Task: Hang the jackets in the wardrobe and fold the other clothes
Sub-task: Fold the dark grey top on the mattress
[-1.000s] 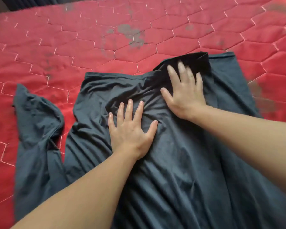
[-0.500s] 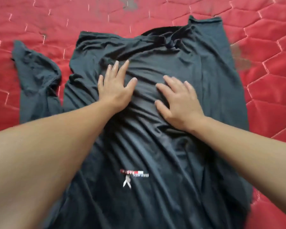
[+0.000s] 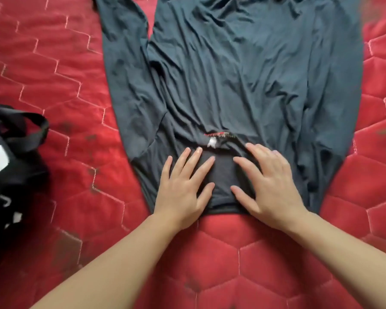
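Head view: the dark shirt is laid lengthwise away from its near hem, where the left hand and right hand are pressed flat, nothing gripped.

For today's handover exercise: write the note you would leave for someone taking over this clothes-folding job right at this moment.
Left hand: open, fingers spread, pressing flat on the shirt's near hem.
Right hand: open, pressing flat beside it.
Dark grey shirt: spread lengthwise on the red quilted bedspread, one sleeve lying out to the left, small printed logo bunched in a crease just beyond the fingertips.
Black garment: heaped at the left edge, untouched.
Done: shirt laid out and partly smoothed, though wrinkles remain.
Left: fold this shirt, deal with the black garment. No wardrobe or jackets in view.
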{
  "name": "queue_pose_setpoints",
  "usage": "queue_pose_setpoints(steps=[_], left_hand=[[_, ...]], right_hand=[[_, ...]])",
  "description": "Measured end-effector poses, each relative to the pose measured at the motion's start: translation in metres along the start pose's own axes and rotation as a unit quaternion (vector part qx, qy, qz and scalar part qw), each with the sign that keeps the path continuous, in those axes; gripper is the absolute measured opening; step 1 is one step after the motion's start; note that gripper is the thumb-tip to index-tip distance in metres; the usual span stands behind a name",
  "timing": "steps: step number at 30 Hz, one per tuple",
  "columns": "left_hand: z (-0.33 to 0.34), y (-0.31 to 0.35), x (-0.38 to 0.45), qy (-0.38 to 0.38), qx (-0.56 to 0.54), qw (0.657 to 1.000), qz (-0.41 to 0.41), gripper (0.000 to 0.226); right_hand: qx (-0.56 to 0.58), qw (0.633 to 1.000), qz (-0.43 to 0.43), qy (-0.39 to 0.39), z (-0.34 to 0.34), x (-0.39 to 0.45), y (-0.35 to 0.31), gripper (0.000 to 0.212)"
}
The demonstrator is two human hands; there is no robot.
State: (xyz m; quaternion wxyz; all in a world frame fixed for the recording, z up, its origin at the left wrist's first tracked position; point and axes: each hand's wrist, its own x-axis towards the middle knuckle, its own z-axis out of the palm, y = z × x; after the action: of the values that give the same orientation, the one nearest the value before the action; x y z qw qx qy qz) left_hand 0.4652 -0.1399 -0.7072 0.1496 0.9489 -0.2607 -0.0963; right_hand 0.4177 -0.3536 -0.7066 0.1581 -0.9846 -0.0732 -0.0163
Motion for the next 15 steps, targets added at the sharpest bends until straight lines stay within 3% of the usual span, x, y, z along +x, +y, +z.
queue_pose_setpoints(steps=[3,7,9,15], left_hand=[[-0.006,-0.012,-0.042,-0.042,0.018,0.999,0.024,0.066],[-0.021,-0.021,-0.071,-0.005,0.038,0.999,0.035,0.045],[-0.029,-0.022,-0.073,-0.043,0.068,0.997,0.023,0.033],[-0.050,-0.034,-0.086,-0.187,0.159,0.969,0.028,0.026]], right_hand=[[-0.029,1.000,0.006,-0.007,-0.007,-0.051,0.005,0.063],[-0.064,0.997,0.030,0.034,-0.023,-0.096,0.009,0.035],[-0.063,0.997,0.043,0.029,-0.033,-0.091,0.006,0.021],[-0.084,0.982,0.056,-0.157,-0.049,-0.102,-0.026,0.004]])
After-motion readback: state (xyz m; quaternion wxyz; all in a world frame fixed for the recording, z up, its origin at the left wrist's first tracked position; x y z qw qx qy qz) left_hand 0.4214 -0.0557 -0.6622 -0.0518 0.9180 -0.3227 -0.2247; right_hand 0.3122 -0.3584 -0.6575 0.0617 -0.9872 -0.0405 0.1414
